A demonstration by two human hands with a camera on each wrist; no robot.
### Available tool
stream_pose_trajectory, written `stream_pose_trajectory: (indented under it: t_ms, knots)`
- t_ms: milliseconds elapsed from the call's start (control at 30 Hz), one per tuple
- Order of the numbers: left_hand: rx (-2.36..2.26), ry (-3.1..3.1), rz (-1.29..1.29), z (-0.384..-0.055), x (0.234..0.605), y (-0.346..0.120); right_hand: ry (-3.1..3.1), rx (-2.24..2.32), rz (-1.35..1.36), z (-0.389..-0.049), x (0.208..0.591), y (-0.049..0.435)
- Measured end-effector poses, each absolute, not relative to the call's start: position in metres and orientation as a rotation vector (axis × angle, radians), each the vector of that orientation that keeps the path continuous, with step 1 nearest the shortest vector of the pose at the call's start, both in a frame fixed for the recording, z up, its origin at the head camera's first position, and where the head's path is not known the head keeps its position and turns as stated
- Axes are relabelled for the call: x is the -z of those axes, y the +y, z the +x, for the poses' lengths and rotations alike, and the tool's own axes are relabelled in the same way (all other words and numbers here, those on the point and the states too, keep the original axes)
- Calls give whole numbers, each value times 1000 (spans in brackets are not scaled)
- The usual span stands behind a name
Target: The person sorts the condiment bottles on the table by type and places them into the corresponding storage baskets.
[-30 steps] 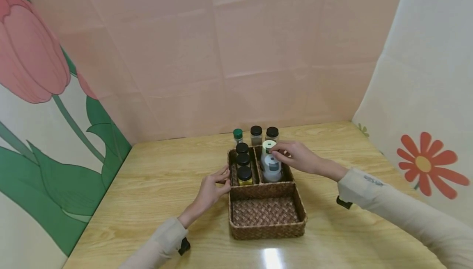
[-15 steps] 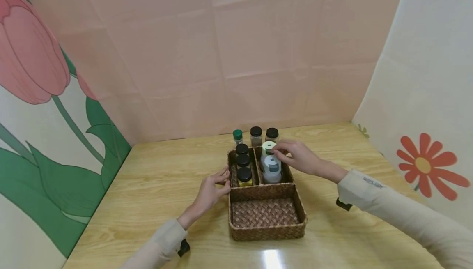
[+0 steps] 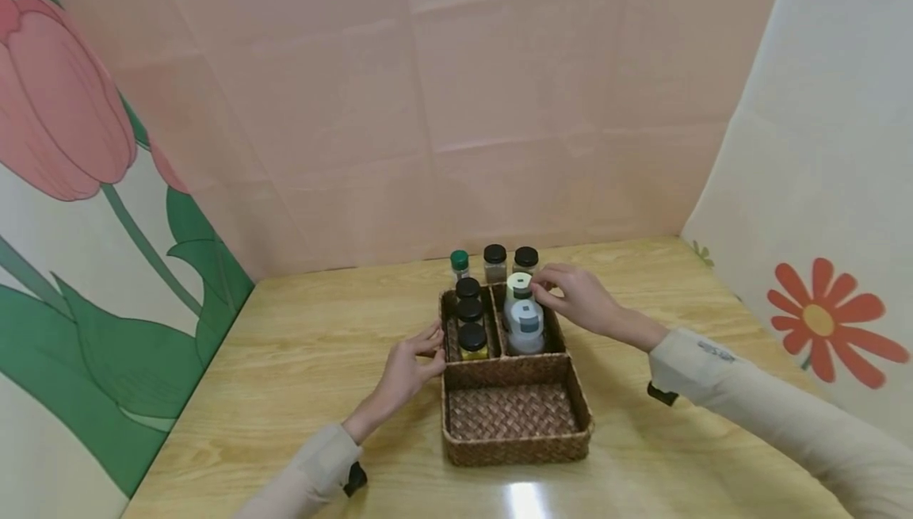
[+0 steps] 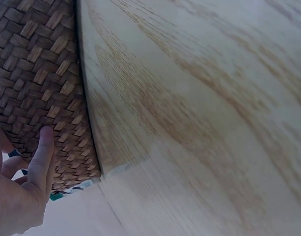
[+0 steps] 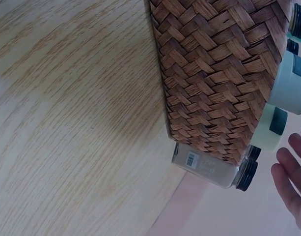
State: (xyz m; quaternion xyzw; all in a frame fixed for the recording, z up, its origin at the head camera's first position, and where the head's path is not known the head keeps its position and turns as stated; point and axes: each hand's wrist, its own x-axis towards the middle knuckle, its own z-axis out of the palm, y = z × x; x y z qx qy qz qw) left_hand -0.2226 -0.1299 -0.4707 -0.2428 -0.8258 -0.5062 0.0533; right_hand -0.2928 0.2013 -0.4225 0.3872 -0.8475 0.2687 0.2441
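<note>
A brown woven basket (image 3: 517,449) with compartments stands on the table. My left hand (image 3: 405,372) holds its left side near the rim; in the left wrist view, one finger (image 4: 42,155) lies against the outer wall. Two pale bottles stand upright in the right rear compartment: a pale yellow one (image 3: 519,281) behind and a white-blue one (image 3: 526,335) in front, both with dark labels. My right hand (image 3: 576,297) is beside their tops. Its loosely bent fingers (image 5: 285,182) hold nothing in the right wrist view, and a small gap separates them from the pale yellow bottle.
Black-lidded jars (image 3: 472,337) fill the left rear compartment. Behind the basket stand a green-capped bottle (image 3: 460,261) and two black-lidded jars, one a clear jar (image 5: 206,166). The front compartment (image 3: 509,410) shows its woven floor. A pink backdrop (image 3: 464,146) rises behind the table.
My right hand has shifted slightly right, its fingertips drawing away from the pale yellow bottle's top. My left hand and the basket have stayed practically where they were.
</note>
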Motion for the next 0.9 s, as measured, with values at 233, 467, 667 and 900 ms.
stream_pose_trajectory:
  t_ms: [233, 467, 667, 900]
  knots:
    - [1533, -2514, -731, -224, 471, -130, -2344, -718, 1011, -297, 424, 204]
    - [1546, -2515, -722, -224, 472, -130, -2371, -735, 933, -300, 428, 207]
    - [1543, -2512, -721, -224, 473, -130, -2353, -720, 911, -306, 429, 210]
    - [1544, -2516, -724, -224, 473, -130, -2369, -714, 892, -316, 432, 214]
